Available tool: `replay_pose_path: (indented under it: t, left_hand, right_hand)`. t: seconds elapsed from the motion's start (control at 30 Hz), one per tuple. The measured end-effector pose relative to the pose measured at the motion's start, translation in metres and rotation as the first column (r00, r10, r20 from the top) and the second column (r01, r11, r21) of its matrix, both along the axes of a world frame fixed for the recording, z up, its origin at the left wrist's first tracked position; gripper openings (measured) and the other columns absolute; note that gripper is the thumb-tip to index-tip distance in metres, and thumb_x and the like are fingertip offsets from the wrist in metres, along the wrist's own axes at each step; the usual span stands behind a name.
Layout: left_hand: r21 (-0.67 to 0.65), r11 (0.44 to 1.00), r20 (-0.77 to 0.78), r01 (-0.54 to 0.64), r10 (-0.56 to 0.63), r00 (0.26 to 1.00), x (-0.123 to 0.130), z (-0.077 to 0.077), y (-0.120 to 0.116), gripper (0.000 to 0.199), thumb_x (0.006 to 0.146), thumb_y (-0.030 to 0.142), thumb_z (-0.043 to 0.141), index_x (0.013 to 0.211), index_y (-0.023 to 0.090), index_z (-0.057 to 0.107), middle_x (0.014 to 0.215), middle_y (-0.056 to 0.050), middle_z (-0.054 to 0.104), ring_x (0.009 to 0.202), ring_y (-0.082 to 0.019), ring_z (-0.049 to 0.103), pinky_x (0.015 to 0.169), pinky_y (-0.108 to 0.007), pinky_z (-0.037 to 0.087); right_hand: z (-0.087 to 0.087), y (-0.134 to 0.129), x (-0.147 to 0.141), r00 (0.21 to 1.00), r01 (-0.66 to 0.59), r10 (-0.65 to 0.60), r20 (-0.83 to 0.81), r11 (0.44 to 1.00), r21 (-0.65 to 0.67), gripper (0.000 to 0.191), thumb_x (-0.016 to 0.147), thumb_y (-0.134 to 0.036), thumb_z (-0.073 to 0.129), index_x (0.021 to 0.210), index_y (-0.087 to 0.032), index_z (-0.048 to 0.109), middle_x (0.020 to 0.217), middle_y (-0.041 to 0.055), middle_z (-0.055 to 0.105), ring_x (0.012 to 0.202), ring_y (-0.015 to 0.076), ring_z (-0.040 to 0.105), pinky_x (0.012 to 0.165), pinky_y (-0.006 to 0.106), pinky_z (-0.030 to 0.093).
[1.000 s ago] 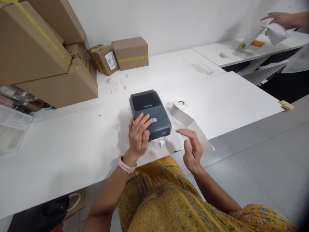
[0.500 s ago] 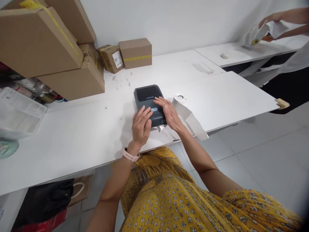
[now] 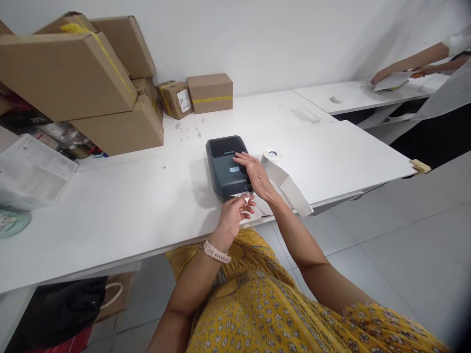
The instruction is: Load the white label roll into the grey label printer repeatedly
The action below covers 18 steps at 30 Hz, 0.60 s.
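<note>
A dark grey-blue label printer (image 3: 225, 174) with a black top panel lies on the white table (image 3: 147, 206). My right hand (image 3: 257, 176) rests on the printer's right side, fingers stretched out. Just below the front edge, my left hand (image 3: 235, 213) pinches a small piece of white paper (image 3: 246, 198) between thumb and forefinger; the other fingers are loosely curled. To the right of the printer sits a paper roll (image 3: 273, 155), its wide white strip (image 3: 290, 189) running down over the table's front edge.
Cardboard boxes (image 3: 114, 125) are stacked at the left, with two smaller ones (image 3: 210, 93) by the wall. A clear plastic container (image 3: 39, 169) stands at the far left. At the far right, another person's hands (image 3: 382, 74) handle a white sheet.
My left hand has left the printer's top and moved down to its front edge, closing on the paper there. My right hand stays on the printer. The other person's white item is now lower.
</note>
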<state>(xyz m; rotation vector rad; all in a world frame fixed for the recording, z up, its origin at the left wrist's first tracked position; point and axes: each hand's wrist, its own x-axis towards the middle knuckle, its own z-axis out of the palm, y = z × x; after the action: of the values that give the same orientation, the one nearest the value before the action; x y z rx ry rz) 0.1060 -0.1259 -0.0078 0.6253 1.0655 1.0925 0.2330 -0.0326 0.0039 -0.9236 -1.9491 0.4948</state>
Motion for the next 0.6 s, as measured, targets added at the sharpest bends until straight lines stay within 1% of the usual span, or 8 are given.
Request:
replay_pose_path:
  t: [0.13,0.2,0.3,0.4,0.47,0.53,0.6]
  left_hand:
    - [0.084,0.993,-0.119,-0.078,0.088,0.989,0.006,-0.015,-0.003,0.042,0.068,0.054,0.083,0.076,0.014,0.074,0.066,-0.005,0.071,0.055,-0.012,0.06,0.054,-0.024,0.042]
    - [0.129,0.986,-0.175,-0.103,0.125,0.976,0.008,-0.023,-0.004,0.04,0.071,0.054,0.082,0.068,0.016,0.071,0.065,-0.004,0.071,0.059,-0.013,0.064,0.057,-0.024,0.045]
    - [0.186,0.978,-0.229,-0.09,0.132,0.964,0.005,-0.028,-0.004,0.041,0.074,0.054,0.081,0.062,0.019,0.066,0.067,-0.004,0.073,0.064,-0.016,0.069,0.064,-0.027,0.05]
    - [0.216,0.976,-0.279,-0.011,0.072,0.957,-0.009,-0.023,-0.011,0.039,0.079,0.052,0.078,0.061,0.018,0.07,0.066,-0.005,0.074,0.06,-0.016,0.067,0.062,-0.027,0.052]
    - [0.251,0.967,-0.36,0.028,0.067,0.931,-0.028,-0.014,-0.017,0.037,0.086,0.05,0.071,0.067,0.018,0.075,0.066,-0.005,0.074,0.06,-0.015,0.065,0.061,-0.027,0.052]
    - [0.323,0.945,-0.42,-0.046,0.187,0.888,-0.053,-0.003,-0.018,0.037,0.09,0.049,0.064,0.072,0.019,0.076,0.07,-0.004,0.075,0.062,-0.015,0.065,0.063,-0.026,0.053]
    - [0.411,0.904,-0.459,-0.12,0.318,0.829,-0.078,0.009,-0.009,0.039,0.094,0.048,0.059,0.076,0.019,0.076,0.073,-0.004,0.075,0.064,-0.015,0.066,0.064,-0.026,0.054]
  right_hand:
    - [0.001,-0.001,0.0,1.0,-0.001,0.001,-0.011,1.0,-0.004,0.069,0.108,-0.062,0.013,0.137,-0.028,0.065,0.151,0.0044,0.062,0.151,0.0197,0.046,0.129,0.051,0.034]
    - [0.001,-0.001,-0.001,1.0,0.001,-0.001,-0.009,1.0,-0.003,0.068,0.108,-0.063,0.014,0.133,-0.028,0.067,0.15,0.0043,0.063,0.151,0.0197,0.046,0.128,0.051,0.034]
    - [-0.001,0.0,-0.001,1.0,0.005,-0.005,-0.009,1.0,0.013,0.068,0.107,-0.063,0.014,0.122,-0.029,0.071,0.147,0.0038,0.065,0.15,0.0207,0.047,0.127,0.051,0.036]
    - [-0.002,-0.002,0.0,1.0,0.009,-0.009,-0.002,0.999,0.042,0.065,0.109,-0.059,0.016,0.114,-0.027,0.073,0.145,0.005,0.066,0.15,0.0225,0.047,0.125,0.053,0.036]
    - [-0.002,-0.004,0.0,0.998,0.032,-0.036,0.053,0.997,0.074,0.061,0.111,-0.053,0.017,0.114,-0.027,0.072,0.147,0.0049,0.065,0.149,0.0233,0.048,0.126,0.055,0.032]
    - [0.0,-0.007,0.0,0.981,0.067,-0.092,0.169,0.987,0.149,0.053,0.112,-0.048,0.022,0.117,-0.028,0.071,0.15,0.0041,0.063,0.149,0.0243,0.048,0.129,0.058,0.022]
    - [0.004,-0.009,0.0,0.937,0.082,-0.16,0.31,0.965,0.251,0.043,0.111,-0.046,0.031,0.117,-0.028,0.07,0.152,0.0029,0.062,0.15,0.0255,0.046,0.131,0.057,0.011]
